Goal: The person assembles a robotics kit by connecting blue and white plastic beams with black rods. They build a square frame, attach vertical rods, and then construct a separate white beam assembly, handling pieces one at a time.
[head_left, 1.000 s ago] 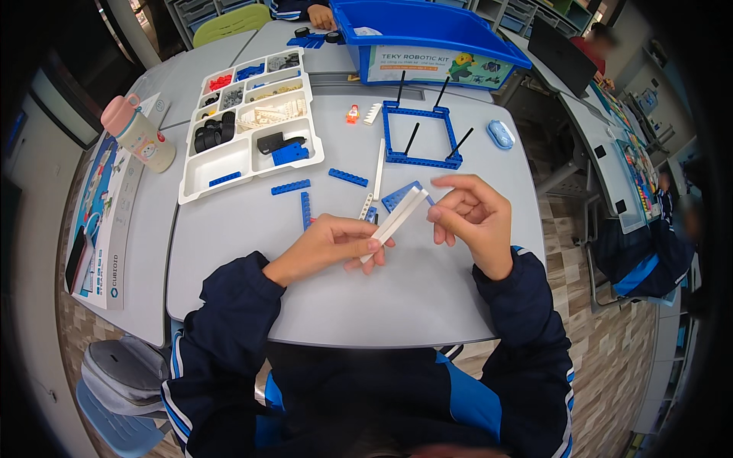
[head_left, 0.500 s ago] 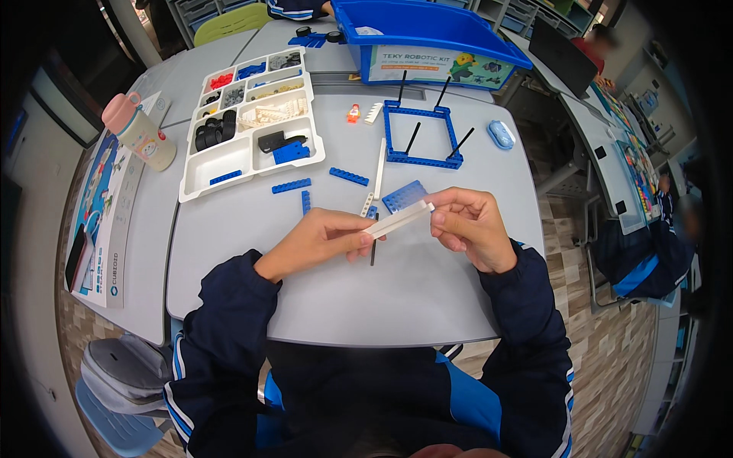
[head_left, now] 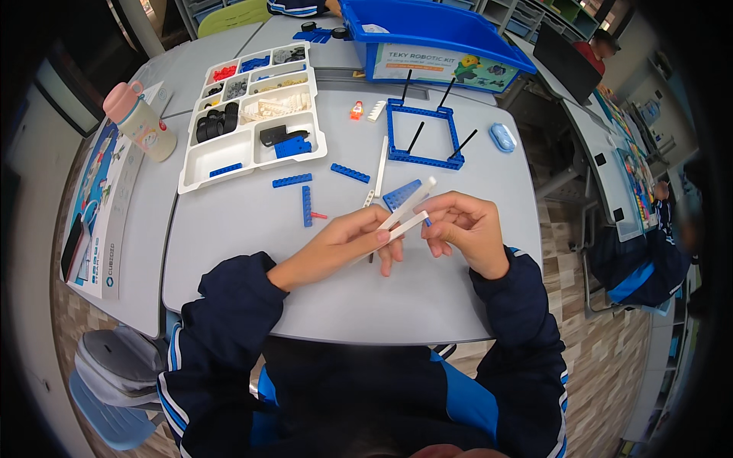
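Observation:
My left hand pinches two long white beams between thumb and fingers. The upper white beam and the lower white beam spread apart in a V toward the right. At the lower beam's end, my right hand has thumb and forefinger closed around a small blue peg. Behind the beams lies a blue plate. Part of a black rod shows below my left fingers. Beside that hand are a blue studded beam and a small red piece.
Farther back stands a blue square frame with upright black rods. A white sorting tray sits at left, near a bottle. Blue beams, a white beam, a toy figure and a small blue case lie about. A blue bin is behind.
The white beams, lying together before, now fan apart in a V. A blue peg has come into sight at the right fingertips. My left hand has shifted slightly right, uncovering the red piece.

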The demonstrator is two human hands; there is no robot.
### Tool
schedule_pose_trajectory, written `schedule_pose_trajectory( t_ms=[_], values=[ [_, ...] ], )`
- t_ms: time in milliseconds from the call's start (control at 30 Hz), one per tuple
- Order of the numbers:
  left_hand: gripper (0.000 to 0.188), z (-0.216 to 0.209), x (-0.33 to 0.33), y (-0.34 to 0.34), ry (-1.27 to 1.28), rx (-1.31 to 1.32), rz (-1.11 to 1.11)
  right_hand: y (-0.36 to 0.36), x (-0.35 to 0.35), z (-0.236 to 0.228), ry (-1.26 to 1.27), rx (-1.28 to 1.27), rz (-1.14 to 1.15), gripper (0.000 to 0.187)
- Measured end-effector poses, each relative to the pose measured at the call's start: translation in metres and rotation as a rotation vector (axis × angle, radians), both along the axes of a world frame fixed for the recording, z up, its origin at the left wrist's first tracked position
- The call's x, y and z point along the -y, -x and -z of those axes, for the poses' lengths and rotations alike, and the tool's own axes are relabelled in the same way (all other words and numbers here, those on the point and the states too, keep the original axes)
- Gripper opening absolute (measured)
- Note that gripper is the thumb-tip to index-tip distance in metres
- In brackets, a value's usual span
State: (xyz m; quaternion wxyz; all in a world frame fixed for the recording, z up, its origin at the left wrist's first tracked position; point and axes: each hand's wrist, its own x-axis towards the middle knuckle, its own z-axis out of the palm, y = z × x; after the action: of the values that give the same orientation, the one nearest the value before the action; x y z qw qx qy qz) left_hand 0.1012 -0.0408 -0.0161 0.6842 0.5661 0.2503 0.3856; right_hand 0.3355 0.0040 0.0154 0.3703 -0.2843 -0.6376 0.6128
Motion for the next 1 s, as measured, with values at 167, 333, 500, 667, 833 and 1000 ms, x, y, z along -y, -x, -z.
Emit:
schedule_pose_trajectory(
  t_ms=[167,333,500,667,833,1000],
  values=[
    [0.028,-0.002,-0.004,-0.021,0.16,0.122,-0.02,0.0,0.003,0.003,-0.176,0.003,0.038,0.026],
    [0.026,-0.005,-0.012,-0.021,0.142,0.099,-0.04,-0.005,-0.011,0.008,-0.186,-0.131,-0.107,0.031],
    [0.02,0.002,0.001,-0.018,-0.017,-0.176,-0.216,0.0,-0.007,0.02,-0.191,-0.049,-0.141,0.034],
    [0.011,0.005,0.005,-0.019,-0.275,-0.25,-0.36,0.007,-0.005,0.02,-0.312,-0.008,-0.109,0.033],
    [0.007,0.004,0.005,-0.02,-0.368,-0.282,-0.4,0.008,0.001,0.014,-0.174,-0.002,-0.11,0.031],
    [0.018,0.003,0.0,-0.013,-0.323,-0.328,-0.336,0.007,0.002,0.015,-0.062,-0.017,0.013,0.024]
  ],
)
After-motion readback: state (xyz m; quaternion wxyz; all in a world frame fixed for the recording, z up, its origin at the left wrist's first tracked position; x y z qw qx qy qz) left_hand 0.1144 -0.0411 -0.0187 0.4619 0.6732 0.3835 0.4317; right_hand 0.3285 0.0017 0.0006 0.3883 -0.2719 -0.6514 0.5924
